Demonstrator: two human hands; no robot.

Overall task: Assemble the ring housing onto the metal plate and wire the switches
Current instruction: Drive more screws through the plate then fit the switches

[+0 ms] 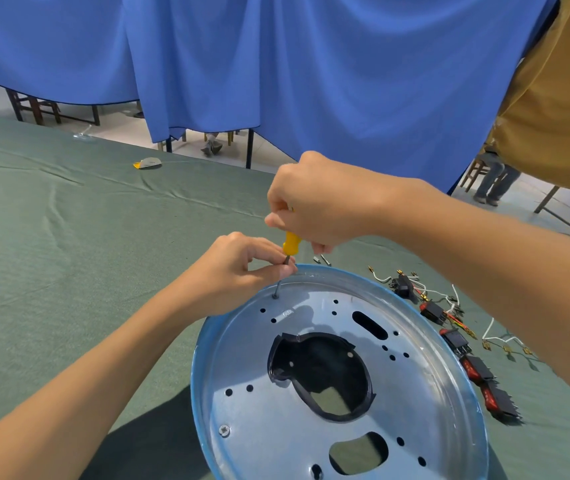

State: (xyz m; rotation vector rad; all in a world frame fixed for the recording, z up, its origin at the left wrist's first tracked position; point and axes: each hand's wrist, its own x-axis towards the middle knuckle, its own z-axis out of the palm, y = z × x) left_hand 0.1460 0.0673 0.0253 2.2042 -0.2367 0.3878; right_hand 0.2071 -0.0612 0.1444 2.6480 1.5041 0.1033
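On the green-clothed tabletop (69, 271), a round metal plate (252, 358) with a blue rim lies close to the person, its dished side up and pierced with many small holes and larger cutouts. The black ring housing (321, 372) shows through the big central cutout, lying under the plate. One screw (224, 430) sits seated in the plate near its near-left edge. The right hand (314, 202) is curled around the top of a yellow-handled screwdriver (291, 243), which stands nearly upright over the plate's far-left edge. The left hand (238, 268) pinches the thin shaft just below the handle, thumb and fingertips closed on it, and the tip meets a hole (276, 295) just inside the rim; whether a screw is there cannot be told. Two loose screws (321, 260) lie on the cloth just beyond the rim. To the right of the plate, a row of black and red switches (456, 341) lies on the cloth among white wires (494, 332) with brass terminals. A blue curtain (276, 64) hangs behind the tabletop.
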